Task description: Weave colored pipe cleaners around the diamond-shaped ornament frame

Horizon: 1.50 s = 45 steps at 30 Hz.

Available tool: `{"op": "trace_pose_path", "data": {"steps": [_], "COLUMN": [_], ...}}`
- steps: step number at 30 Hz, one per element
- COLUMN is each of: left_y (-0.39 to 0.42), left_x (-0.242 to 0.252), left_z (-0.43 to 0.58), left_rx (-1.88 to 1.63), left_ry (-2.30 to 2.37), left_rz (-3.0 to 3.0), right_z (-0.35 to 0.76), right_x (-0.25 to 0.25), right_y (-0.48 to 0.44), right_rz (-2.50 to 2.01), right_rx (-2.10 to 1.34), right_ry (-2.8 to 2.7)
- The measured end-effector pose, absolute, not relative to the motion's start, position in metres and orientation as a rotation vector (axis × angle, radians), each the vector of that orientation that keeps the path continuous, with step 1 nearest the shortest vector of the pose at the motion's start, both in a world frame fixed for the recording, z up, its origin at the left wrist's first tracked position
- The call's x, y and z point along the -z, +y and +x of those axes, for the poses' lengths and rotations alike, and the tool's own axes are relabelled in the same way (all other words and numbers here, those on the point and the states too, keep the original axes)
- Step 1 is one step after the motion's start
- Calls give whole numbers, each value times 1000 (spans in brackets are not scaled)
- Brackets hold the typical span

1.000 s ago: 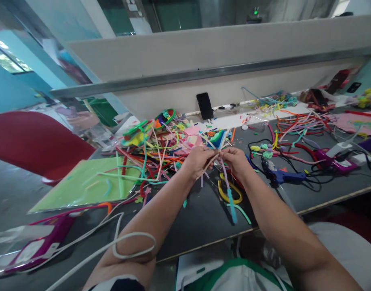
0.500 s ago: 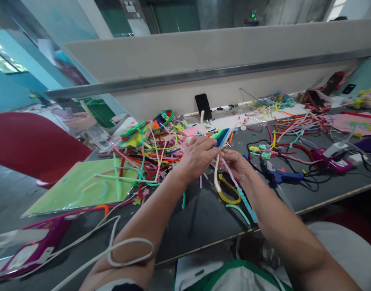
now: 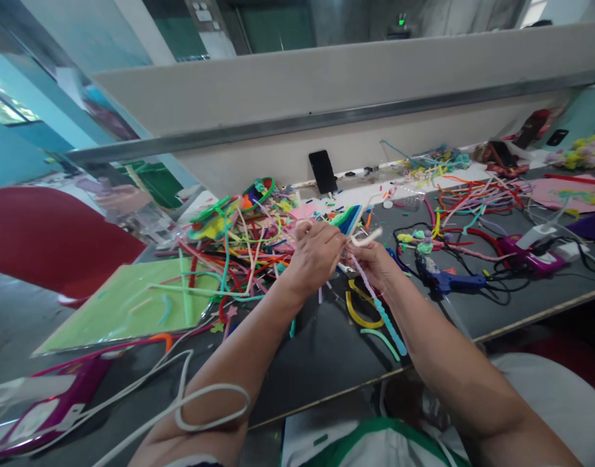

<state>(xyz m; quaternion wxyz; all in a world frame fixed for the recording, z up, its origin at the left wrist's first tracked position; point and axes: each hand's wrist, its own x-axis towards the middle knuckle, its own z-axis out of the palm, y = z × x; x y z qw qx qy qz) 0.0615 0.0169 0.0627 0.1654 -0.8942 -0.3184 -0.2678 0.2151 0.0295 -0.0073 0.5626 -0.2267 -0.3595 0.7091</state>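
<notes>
My left hand (image 3: 319, 251) and my right hand (image 3: 371, 261) meet over the middle of the table, both with fingers closed. Between them is a white pipe cleaner (image 3: 369, 239), bent so that one end sticks out above my right fingers. A lilac and turquoise pipe cleaner (image 3: 385, 321) hangs from the right-hand fingertips toward the table's front edge. Just beyond the fingers shows a green, blue and white striped piece (image 3: 350, 219); whether a hand touches it, I cannot tell. My fingertips partly hide where the strands meet.
A tangle of coloured pipe cleaners (image 3: 239, 253) lies left of my hands, near a green sheet in plastic (image 3: 117, 305). A blue glue gun (image 3: 453, 282) with black cables is at right. A phone (image 3: 322, 172) leans against the partition. White cable (image 3: 214, 389) loops across my left forearm.
The white pipe cleaner's near end hung down below my hands; now it is bent up over my right fingers. Both hands stay close together at nearly the same spot.
</notes>
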Motion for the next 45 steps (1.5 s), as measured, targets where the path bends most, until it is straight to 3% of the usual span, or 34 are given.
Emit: {"op": "trace_pose_path", "data": {"steps": [11,15,20,24,28,32,37,45], "left_y": [26,15,-12,-13,-9,-15,-15,-10], "left_x": [-44,-55,-82,-77,-59,-57,-57,-47], "left_z": [75,76,73,79,99,112,111,113], "left_rx": [1014,1152,1570,1753,2564,3187,3383,3559], "left_ry": [-1509,-1337,-1146,-1618,-1999,-1918,-1679,-1691], "left_rz": [-2426,-2348,-2205,-2499,-2416,-2624,-2659,-2359], "right_z": [208,211,224,236,242,239,234,226], "right_x": [3,4,2,-5,-11,-13,-8,-2], "right_y": [24,27,30,30,28,26,24,23], "right_rz": [-494,-452,-273,-159,-110,-167,-269,-304], "right_rx": [-1645,-1728,-1784,-1762,-1668,-1672,-1725,-1727], "right_ry": [-850,-770,-656,-533,-546,-657,-773,-894]}}
